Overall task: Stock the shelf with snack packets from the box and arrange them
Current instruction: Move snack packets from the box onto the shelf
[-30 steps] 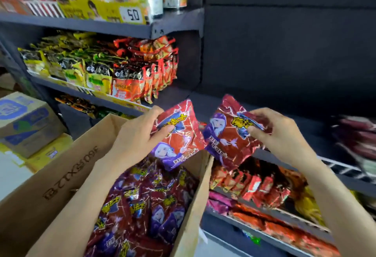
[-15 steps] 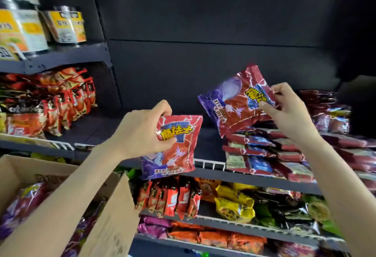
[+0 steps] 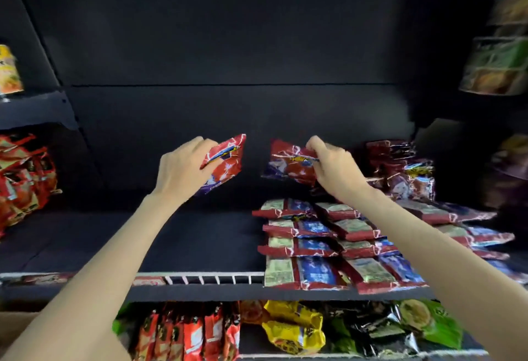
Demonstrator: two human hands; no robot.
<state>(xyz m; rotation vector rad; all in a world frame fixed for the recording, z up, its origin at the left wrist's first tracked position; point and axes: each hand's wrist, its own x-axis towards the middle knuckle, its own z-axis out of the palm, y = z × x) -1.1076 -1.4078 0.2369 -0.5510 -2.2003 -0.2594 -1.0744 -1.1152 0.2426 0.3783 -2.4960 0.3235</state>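
My left hand (image 3: pixel 180 169) grips a red and purple snack packet (image 3: pixel 225 162) above the bare left part of the dark shelf (image 3: pixel 143 240). My right hand (image 3: pixel 334 169) pinches a second, similar packet (image 3: pixel 288 163) by its edge, held over the rows of packets (image 3: pixel 320 246) lying flat on the shelf's right half. More of the same packets are stacked (image 3: pixel 400 172) at the back right. A corner of the cardboard box (image 3: pixel 14 329) shows at the lower left.
A white wire rail (image 3: pixel 214 279) runs along the shelf's front edge. Below it hang red sachets (image 3: pixel 188 332) and yellow and green bags (image 3: pixel 294 329). Red packets (image 3: pixel 20 183) fill the neighbouring shelf on the left. Blurred goods (image 3: pixel 497 69) sit at the upper right.
Both hands have carried their packets up and forward into the shelf space. The view has swung up and right, so the box has almost left the frame.
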